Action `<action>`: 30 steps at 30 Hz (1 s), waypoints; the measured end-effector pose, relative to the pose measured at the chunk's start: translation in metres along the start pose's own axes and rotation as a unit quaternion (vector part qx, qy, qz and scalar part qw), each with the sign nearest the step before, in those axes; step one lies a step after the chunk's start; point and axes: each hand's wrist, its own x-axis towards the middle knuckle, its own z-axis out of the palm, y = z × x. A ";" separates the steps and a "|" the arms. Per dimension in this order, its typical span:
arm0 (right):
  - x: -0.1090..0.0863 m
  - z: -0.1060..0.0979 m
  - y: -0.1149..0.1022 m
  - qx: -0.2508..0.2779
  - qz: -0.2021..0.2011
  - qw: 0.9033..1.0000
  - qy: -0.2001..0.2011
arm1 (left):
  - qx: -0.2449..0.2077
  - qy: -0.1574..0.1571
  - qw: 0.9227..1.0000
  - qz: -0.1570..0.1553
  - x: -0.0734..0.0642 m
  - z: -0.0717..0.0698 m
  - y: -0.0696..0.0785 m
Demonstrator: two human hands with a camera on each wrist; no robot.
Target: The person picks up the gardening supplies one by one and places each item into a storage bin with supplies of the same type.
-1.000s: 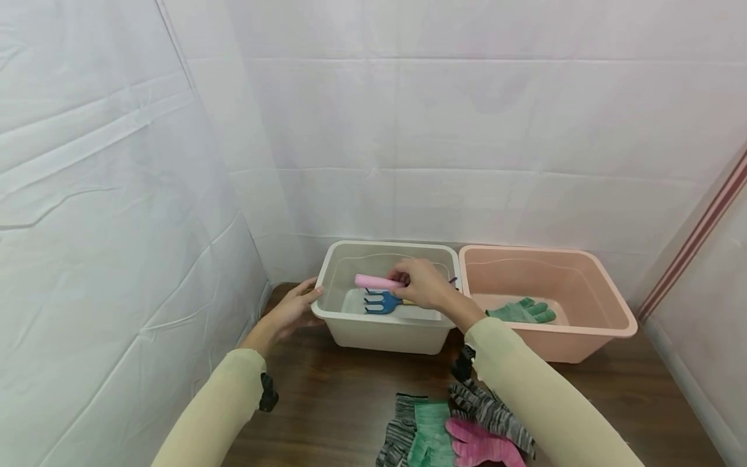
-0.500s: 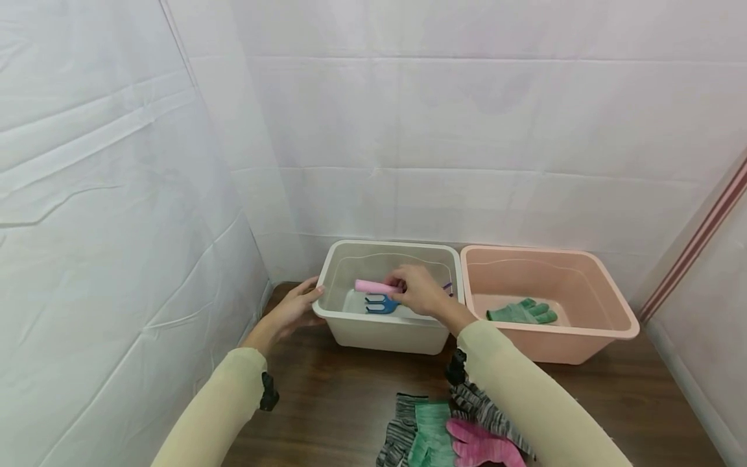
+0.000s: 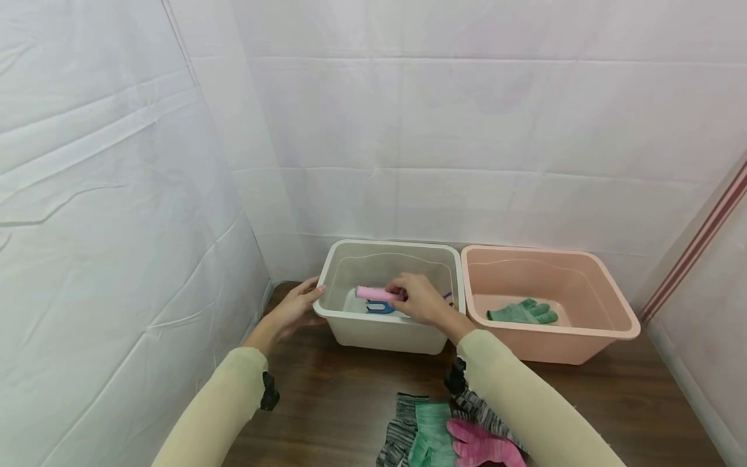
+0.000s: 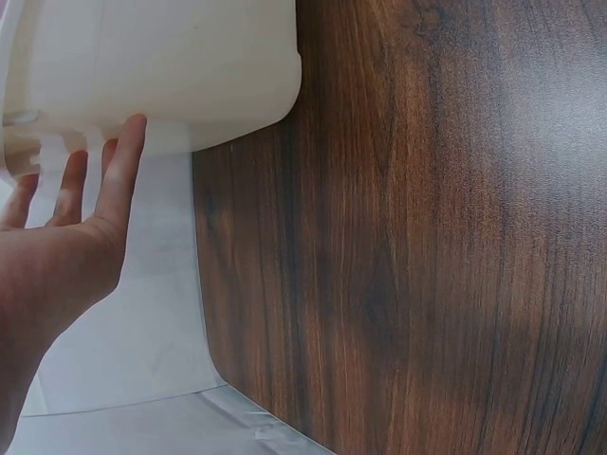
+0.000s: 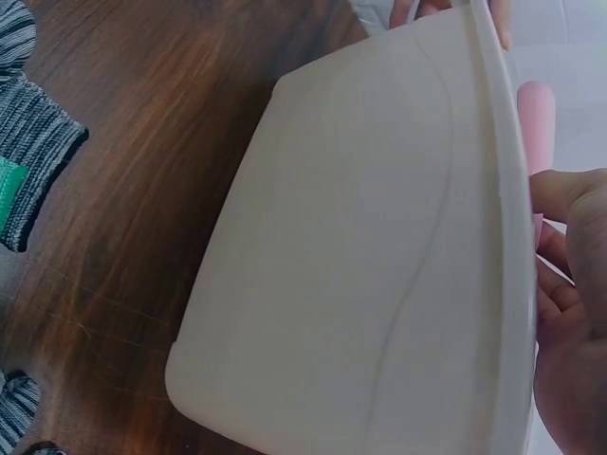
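Observation:
My right hand reaches down inside the white tub and pinches a pink handle between thumb and fingers. A bit of purple shows past the hand, near the tub's right wall; the middle between is hidden. Right below the handle, a blue hand fork lies in the tub, partly covered by the hand. At the tub's left end my left hand holds the rim, thumb over it and fingers spread along the outer wall. In the right wrist view the pink handle stands out past the rim.
A pink tub stands close against the white one, with a green glove inside. In front, on the dark wooden table, lie grey, green and pink gloves. White sheeting closes off the back and sides.
My right hand has lowered the pink handle deeper into the white tub, and it now overlaps more of the blue fork. The left hand has stayed at the rim.

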 end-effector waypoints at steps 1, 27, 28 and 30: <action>0.000 0.001 0.000 -0.002 0.001 1.000 0.001 | 0.000 0.001 1.000 -0.001 0.000 0.000 0.000; -0.003 0.017 0.004 -0.014 0.011 1.000 0.000 | 0.002 0.007 1.000 0.000 -0.001 -0.004 -0.003; -0.003 0.017 0.004 -0.013 0.011 1.000 0.002 | 0.002 0.007 1.000 0.001 -0.001 -0.004 -0.003; -0.003 0.017 0.004 -0.010 0.015 1.000 0.006 | 0.001 0.007 1.000 0.001 0.000 -0.004 -0.003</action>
